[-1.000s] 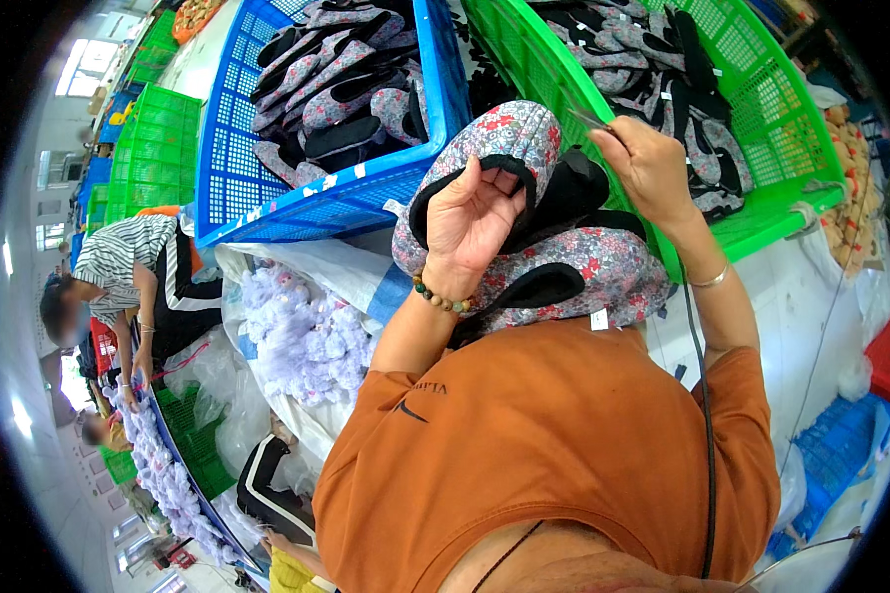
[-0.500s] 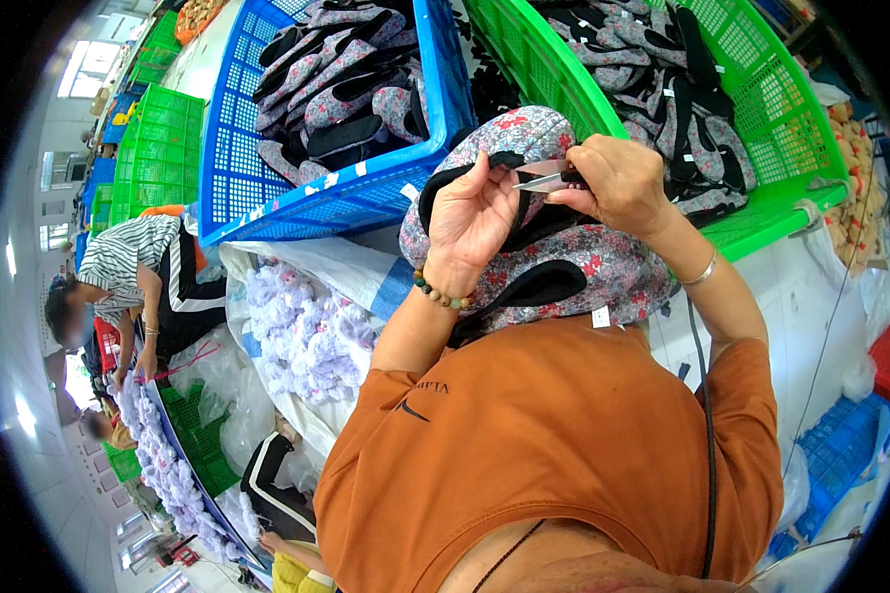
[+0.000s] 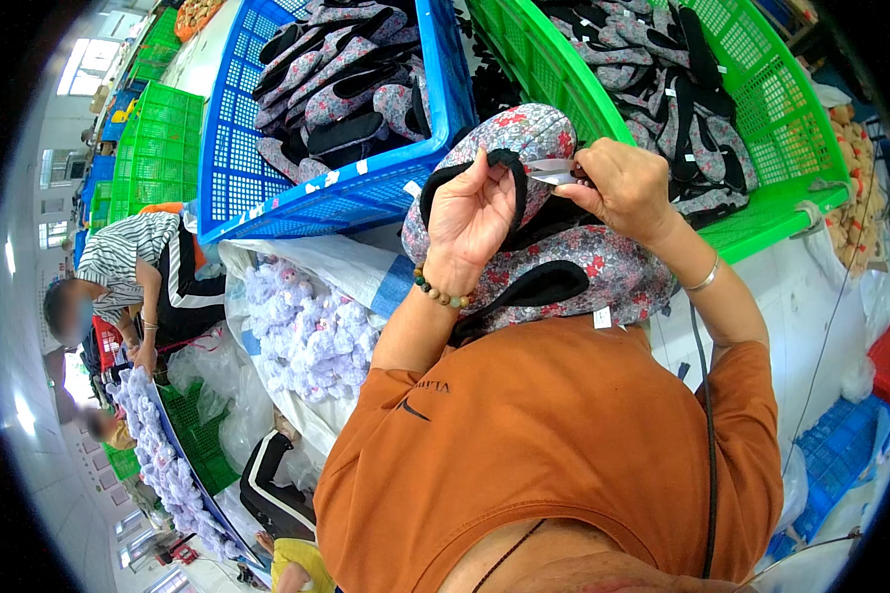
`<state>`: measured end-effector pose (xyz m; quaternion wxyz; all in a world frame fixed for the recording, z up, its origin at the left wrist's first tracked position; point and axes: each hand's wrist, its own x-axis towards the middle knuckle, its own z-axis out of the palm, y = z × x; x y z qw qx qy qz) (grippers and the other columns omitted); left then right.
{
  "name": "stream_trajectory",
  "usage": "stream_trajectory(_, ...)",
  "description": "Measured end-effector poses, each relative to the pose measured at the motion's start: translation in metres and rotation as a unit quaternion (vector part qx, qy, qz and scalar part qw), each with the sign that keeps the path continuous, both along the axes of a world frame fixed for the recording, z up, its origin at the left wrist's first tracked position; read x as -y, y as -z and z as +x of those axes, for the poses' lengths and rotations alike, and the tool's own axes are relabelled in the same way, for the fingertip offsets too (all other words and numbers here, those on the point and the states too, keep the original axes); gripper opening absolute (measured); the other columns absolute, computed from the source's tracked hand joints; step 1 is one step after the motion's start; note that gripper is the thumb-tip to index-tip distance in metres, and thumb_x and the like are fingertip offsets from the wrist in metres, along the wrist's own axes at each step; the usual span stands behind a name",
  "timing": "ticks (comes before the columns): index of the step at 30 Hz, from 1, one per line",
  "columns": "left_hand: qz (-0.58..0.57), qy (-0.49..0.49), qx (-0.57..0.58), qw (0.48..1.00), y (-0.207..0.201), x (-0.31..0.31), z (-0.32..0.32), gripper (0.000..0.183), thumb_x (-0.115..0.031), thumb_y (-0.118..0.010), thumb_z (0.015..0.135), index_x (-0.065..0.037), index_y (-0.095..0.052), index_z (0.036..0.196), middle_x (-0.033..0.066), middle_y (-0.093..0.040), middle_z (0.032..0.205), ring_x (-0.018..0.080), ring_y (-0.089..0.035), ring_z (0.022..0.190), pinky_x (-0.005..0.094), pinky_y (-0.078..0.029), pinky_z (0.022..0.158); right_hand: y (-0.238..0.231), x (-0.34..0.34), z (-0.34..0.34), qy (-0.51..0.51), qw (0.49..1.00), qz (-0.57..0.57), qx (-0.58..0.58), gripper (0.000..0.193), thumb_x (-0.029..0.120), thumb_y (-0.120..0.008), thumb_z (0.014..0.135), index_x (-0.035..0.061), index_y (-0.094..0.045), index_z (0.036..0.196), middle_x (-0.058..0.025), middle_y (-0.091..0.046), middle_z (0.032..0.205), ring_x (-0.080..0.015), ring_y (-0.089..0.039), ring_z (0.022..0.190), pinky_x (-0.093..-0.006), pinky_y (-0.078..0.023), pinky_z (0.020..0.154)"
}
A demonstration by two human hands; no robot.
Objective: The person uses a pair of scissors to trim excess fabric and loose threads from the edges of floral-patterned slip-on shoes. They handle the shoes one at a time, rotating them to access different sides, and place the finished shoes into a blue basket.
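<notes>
A floral grey slipper (image 3: 514,127) with red flowers and black trim is in my left hand (image 3: 470,219), its thumb and fingers pinching the black edge of the opening. In my right hand (image 3: 625,188) is a pair of thread snips (image 3: 554,172), fingers wrapped round the handle. Its silver blades point left, close to the slipper's trim; whether they touch it I cannot tell. A second floral slipper (image 3: 613,269) with a black-edged opening lies below my hands, against my orange shirt, a small white tag on its edge.
Ahead stand a blue crate (image 3: 316,203) and a green crate (image 3: 796,188), both heaped with similar slippers. On the left, a white sack (image 3: 371,262) holds fluffy lilac pieces (image 3: 307,326). A person in a striped top (image 3: 119,247) works farther left. A black cord (image 3: 704,395) hangs at my right.
The snips and my right hand have shifted slightly right, and the blades now look spread apart. My left hand has turned the trim up a little. The striped-top person's hands have moved.
</notes>
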<state>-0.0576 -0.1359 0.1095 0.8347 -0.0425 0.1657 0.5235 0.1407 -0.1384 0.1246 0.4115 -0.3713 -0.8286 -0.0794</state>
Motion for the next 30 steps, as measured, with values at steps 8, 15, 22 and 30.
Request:
stream_trajectory(8,0.003,0.003,0.04,0.999,-0.004,0.0,-0.001,0.017,-0.01,-0.047,0.094,0.003,-0.054,0.102,0.0121,-0.06,0.098,0.0208,-0.058,0.093,0.0342,-0.049,0.088,-0.003,0.003,-0.002,-0.009,1.0,0.015,0.02,0.037,0.042,-0.062,0.079,0.0091,-0.048,0.068,-0.0051,-0.043,0.059,-0.0206,-0.05,0.049,-0.0313,-0.039,0.042)
stream_trajectory(15,0.297,0.098,-0.27,0.911,-0.007,0.01,0.005,0.042,0.008,-0.063,0.072,0.002,-0.051,0.112,0.0072,-0.055,0.104,0.0143,-0.054,0.092,0.0273,-0.047,0.082,-0.004,-0.003,-0.006,0.024,0.996,-0.081,-0.039,0.032,0.038,-0.063,0.08,0.0077,-0.056,0.072,-0.0078,-0.055,0.064,-0.0253,-0.057,0.055,-0.0347,-0.042,0.046)
stream_trajectory(22,0.33,0.125,-0.445,0.823,-0.006,0.007,0.012,0.03,0.002,-0.063,0.074,0.003,-0.056,0.103,0.006,-0.062,0.092,0.0105,-0.058,0.081,0.0241,-0.048,0.074,0.011,-0.01,0.003,0.063,0.986,-0.149,-0.045,0.033,0.037,-0.063,0.081,0.0058,-0.058,0.071,-0.0102,-0.058,0.065,-0.0282,-0.058,0.057,-0.0353,-0.044,0.048)
stream_trajectory(30,0.268,0.15,-0.374,0.875,-0.02,-0.01,-0.018,0.018,0.007,-0.066,0.073,0.0,-0.058,0.089,0.0036,-0.062,0.082,0.0066,-0.057,0.069,0.0177,-0.046,0.061,0.004,-0.003,0.012,0.008,0.97,-0.241,-0.017,0.04,0.042,-0.059,0.084,0.0043,-0.058,0.071,-0.0125,-0.056,0.065,-0.0312,-0.056,0.058,-0.0368,-0.043,0.05)
